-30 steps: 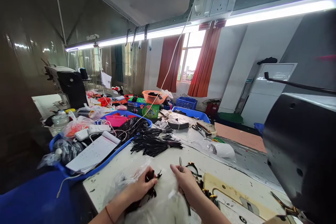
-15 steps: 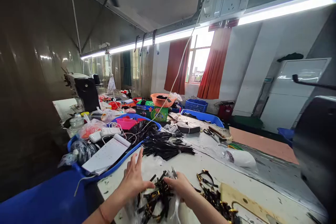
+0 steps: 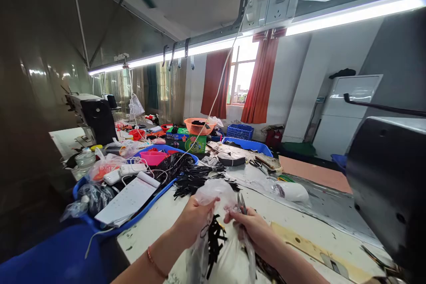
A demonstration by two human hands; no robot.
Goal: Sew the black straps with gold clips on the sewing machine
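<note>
Both my hands hold up a clear plastic bag (image 3: 216,230) with black strips (image 3: 214,237) inside it, above the white worktable (image 3: 156,222). My left hand (image 3: 196,217) is closed on the bag's top left edge. My right hand (image 3: 253,226) is closed on the bag's right edge, and small metal snips (image 3: 242,202) stick up from that hand. More black strips with gold bits lie under my right forearm at the bottom edge.
A pile of bundled black strips (image 3: 199,177) lies behind the bag. A blue tray (image 3: 156,188) at left holds a notepad (image 3: 128,197), power strip and pink bin. A black sewing machine (image 3: 389,186) stands at right. A plastic-wrapped white roll (image 3: 289,191) lies mid-table.
The bag was lying on the table with my left hand spread over it. Now both hands have lifted it upright, closed on its top edges, strips hanging inside.
</note>
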